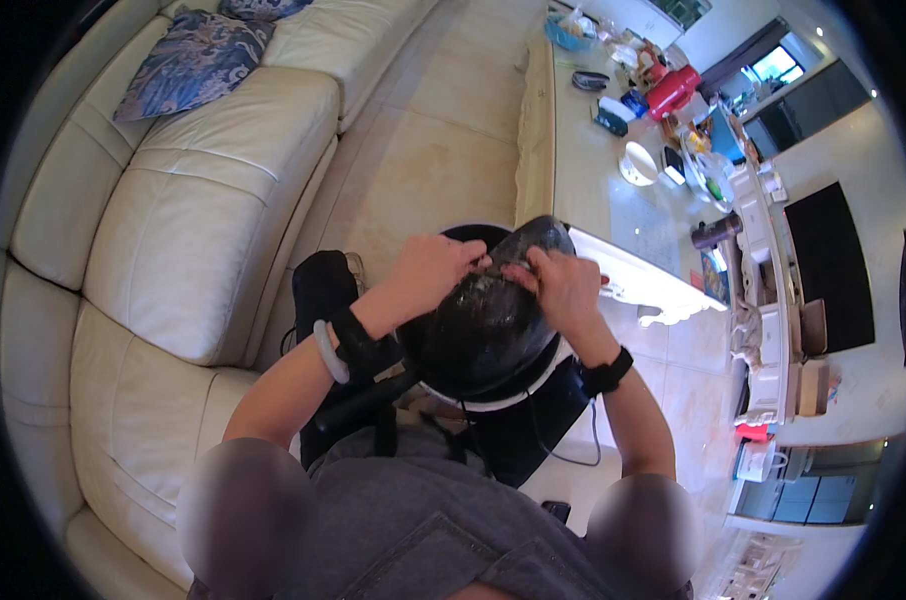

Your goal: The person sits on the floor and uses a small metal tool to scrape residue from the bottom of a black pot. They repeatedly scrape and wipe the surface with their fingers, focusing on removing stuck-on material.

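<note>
A large, glossy dark object, perhaps wrapped in plastic film, rests in a round black container with a pale rim between my knees. My left hand bends its fingers against the object's upper part. Opposite it, my right hand has thumb and fingers pinched at the same surface, close to the left fingertips. What exactly the fingers pinch is too small to tell. A black handle-like bar juts from the container toward my left forearm. Black bands circle both wrists.
A cream leather sofa runs along the left. Ahead to the right, a long table holds a white bowl, a red thermos and bags. Beside the container hangs a thin cable. A cat is near the cabinet on the right.
</note>
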A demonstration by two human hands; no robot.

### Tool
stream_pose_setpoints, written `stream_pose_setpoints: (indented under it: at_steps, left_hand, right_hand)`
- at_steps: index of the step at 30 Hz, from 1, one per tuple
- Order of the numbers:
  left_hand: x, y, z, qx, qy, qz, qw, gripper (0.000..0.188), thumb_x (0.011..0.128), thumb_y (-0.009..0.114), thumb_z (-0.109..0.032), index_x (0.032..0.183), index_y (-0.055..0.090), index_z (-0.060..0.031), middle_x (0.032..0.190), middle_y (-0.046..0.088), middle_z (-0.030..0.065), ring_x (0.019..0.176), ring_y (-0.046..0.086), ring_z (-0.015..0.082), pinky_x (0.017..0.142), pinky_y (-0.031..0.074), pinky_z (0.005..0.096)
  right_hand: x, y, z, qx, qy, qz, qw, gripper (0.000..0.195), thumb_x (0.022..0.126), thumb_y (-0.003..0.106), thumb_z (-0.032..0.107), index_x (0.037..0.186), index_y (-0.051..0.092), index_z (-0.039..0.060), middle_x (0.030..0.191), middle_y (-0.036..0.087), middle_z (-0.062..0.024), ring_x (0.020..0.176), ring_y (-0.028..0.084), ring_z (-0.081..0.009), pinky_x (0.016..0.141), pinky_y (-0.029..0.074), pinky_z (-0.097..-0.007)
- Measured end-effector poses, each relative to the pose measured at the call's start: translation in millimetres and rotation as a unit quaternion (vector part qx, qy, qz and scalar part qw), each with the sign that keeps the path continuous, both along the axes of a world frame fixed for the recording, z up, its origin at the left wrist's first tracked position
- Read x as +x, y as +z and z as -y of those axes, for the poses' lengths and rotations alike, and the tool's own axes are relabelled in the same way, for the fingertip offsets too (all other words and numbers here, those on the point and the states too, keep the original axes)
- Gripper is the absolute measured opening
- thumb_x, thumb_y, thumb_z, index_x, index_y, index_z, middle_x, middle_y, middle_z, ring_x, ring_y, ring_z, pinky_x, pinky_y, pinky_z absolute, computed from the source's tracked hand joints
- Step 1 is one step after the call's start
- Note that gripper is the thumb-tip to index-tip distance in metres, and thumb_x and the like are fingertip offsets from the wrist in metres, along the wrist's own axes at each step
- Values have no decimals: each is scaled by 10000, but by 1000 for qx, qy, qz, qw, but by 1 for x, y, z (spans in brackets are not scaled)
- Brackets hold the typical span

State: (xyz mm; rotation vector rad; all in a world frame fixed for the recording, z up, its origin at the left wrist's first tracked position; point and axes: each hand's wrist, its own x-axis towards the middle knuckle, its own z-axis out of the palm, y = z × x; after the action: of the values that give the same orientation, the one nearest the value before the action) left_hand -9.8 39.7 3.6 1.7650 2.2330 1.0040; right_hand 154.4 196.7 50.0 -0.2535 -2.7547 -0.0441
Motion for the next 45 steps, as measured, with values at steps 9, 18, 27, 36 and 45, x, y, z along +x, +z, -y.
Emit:
stream_pose_setpoints:
  at_steps: [9, 18, 27, 36, 45]
  left_hand:
    - [9, 4, -1, 64, -19, 43, 997, 111, 925, 628, -163, 991, 582, -86, 877, 666, 168, 858, 647, 393, 712, 503, 460]
    - [6, 10, -1, 39, -21, 44, 998, 102, 939, 608, -142, 1008, 583, -70, 911, 663, 179, 873, 635, 405, 707, 492, 461]
    - [11, 14, 2, 27, 16, 11, 999, 122, 966, 617, -205, 1007, 600, -92, 808, 635, 193, 772, 615, 423, 657, 464, 484]
    - [15, 18, -1, -11, 30, -31, 999, 200, 991, 592, -269, 953, 569, -74, 853, 670, 170, 812, 625, 413, 660, 464, 486]
    - [13, 16, -3, -13, 19, -53, 998, 191, 989, 595, -262, 953, 562, -77, 834, 647, 182, 781, 605, 420, 652, 440, 496]
  right_hand:
    - [22, 25, 1, 30, -15, 27, 999, 416, 792, 754, 467, 946, 610, 108, 870, 646, -77, 829, 619, -291, 695, 488, -422]
    - [257, 75, -87, 156, -214, 132, 955, 474, 813, 786, 277, 1200, 606, 71, 1154, 559, -163, 1105, 532, -367, 921, 441, -471]
    - [651, 186, -109, 259, -631, 342, 646, 443, 862, 716, 310, 1230, 580, 104, 1277, 567, -126, 1234, 521, -343, 944, 471, -559]
    - [522, -6, -50, -123, -466, 207, 851, 417, 855, 751, 260, 1208, 623, 79, 1161, 626, -158, 1115, 595, -358, 939, 487, -479]
    - [337, -169, 62, -376, -286, 342, 812, 244, 780, 786, 264, 931, 725, 83, 874, 696, -203, 852, 676, -390, 766, 551, -478]
